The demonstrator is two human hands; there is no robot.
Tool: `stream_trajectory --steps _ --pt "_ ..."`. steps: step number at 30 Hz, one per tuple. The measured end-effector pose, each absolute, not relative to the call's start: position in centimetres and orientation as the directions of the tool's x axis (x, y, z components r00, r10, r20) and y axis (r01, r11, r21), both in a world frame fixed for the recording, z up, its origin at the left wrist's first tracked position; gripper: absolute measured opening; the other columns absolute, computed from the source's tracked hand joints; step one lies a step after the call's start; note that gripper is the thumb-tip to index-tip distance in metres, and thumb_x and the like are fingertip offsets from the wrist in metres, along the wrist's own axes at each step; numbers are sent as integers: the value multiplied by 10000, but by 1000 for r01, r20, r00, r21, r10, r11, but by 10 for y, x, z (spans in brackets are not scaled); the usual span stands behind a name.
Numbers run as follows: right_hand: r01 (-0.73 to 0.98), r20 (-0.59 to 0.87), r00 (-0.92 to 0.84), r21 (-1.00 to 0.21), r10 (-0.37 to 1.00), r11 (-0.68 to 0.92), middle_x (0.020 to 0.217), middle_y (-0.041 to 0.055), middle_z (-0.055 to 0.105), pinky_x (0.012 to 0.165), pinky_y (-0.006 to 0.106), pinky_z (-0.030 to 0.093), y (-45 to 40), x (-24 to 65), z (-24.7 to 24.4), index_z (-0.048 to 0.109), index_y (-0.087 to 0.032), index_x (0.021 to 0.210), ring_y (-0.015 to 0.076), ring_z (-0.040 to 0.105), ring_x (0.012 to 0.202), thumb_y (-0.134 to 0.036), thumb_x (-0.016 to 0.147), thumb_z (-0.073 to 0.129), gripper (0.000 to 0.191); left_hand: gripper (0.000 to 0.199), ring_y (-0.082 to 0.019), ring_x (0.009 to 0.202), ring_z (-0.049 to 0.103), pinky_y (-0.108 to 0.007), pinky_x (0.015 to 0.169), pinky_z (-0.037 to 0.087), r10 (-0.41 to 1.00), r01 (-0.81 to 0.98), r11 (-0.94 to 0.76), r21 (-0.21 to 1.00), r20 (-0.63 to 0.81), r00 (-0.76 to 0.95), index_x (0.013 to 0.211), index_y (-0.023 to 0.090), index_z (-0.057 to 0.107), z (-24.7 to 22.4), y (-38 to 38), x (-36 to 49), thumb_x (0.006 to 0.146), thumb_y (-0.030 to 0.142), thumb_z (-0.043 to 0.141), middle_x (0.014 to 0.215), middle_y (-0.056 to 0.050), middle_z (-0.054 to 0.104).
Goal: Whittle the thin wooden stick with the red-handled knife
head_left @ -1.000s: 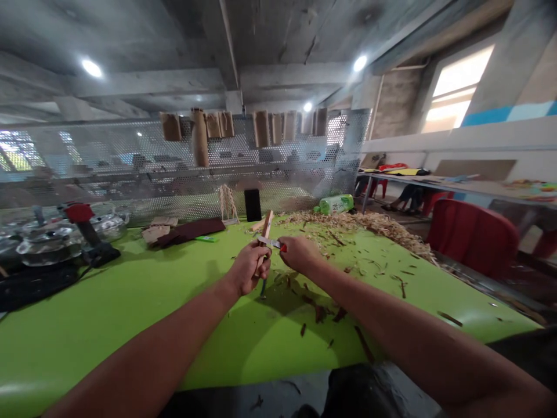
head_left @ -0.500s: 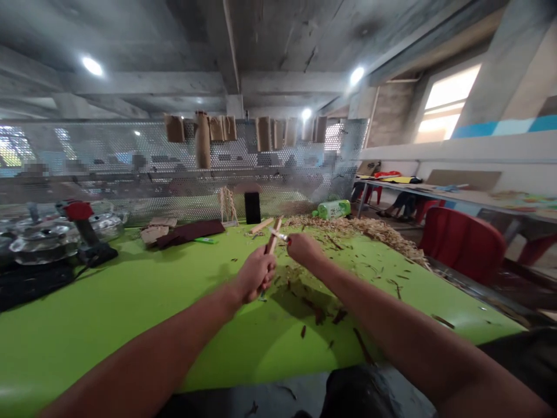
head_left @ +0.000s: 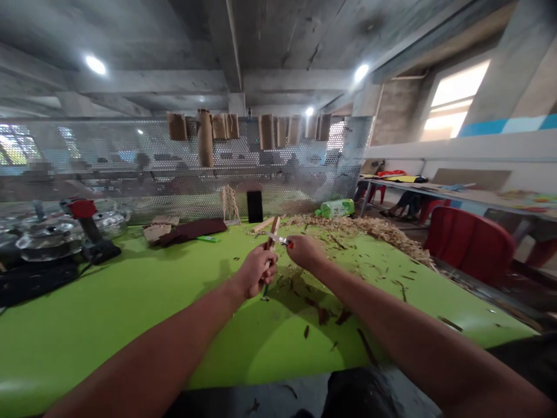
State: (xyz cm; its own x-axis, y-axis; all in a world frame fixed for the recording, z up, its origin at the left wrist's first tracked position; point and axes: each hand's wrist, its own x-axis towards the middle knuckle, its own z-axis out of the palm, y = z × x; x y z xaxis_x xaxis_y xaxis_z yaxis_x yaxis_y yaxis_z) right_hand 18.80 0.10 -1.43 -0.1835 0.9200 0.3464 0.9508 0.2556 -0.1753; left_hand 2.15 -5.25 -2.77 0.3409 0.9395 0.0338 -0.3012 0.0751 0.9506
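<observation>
My left hand (head_left: 258, 269) is closed around a narrow wooden stick (head_left: 274, 226), whose upper end points away from me. My right hand (head_left: 306, 252) grips a knife (head_left: 281, 239) with a red part showing at the fingers. Its blade lies across the stick just above my left fist. The knife's handle is mostly hidden in my palm. Below my left hand, a small bluish piece (head_left: 265, 293) shows; I cannot tell what it is. Dark wood shavings (head_left: 322, 313) lie on the green table (head_left: 174, 307) under both hands.
Pale shavings (head_left: 383, 232) are heaped along the right edge, beside a green bottle (head_left: 337, 208) on its side. A black upright block (head_left: 255, 206) and brown sheets (head_left: 195, 231) stand or lie at the back. At left are a red-and-black power drill (head_left: 87, 223) and metal pots (head_left: 46, 239).
The knife blade now sits slightly lower on the stick, closer to my left fist. Both hands keep their hold. The whole view has shifted a little.
</observation>
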Motion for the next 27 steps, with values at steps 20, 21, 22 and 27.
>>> stream_trajectory --steps 20,21,22,27 --pt "958 338 -255 -41 906 285 959 158 734 752 299 472 0 187 -12 727 -181 1030 239 692 873 -281 911 424 340 146 -30 330 252 -154 306 161 957 -197 46 979 14 290 869 200 468 -21 -63 29 751 191 555 524 105 381" --pt "966 335 -198 -95 921 242 967 163 732 749 296 469 7 196 -10 729 -174 1032 241 690 882 -273 906 437 333 203 -32 336 260 -151 309 172 951 -187 57 981 3 309 951 195 488 -21 -68 30 760 192 556 534 104 392" --pt "971 319 -116 -161 940 175 972 168 729 738 295 467 16 207 -9 730 -167 1032 244 689 887 -262 900 448 326 280 -36 343 271 -149 311 190 939 -166 67 984 -6 343 1048 189 497 -21 -74 31 775 201 558 544 101 409" --pt "922 216 229 -359 949 -141 998 217 713 675 295 451 50 277 -1 714 -97 1079 277 687 902 -181 871 452 345 482 -45 374 282 -155 313 258 869 -152 52 987 31 494 1307 188 429 -19 -94 34 849 268 558 603 82 461"
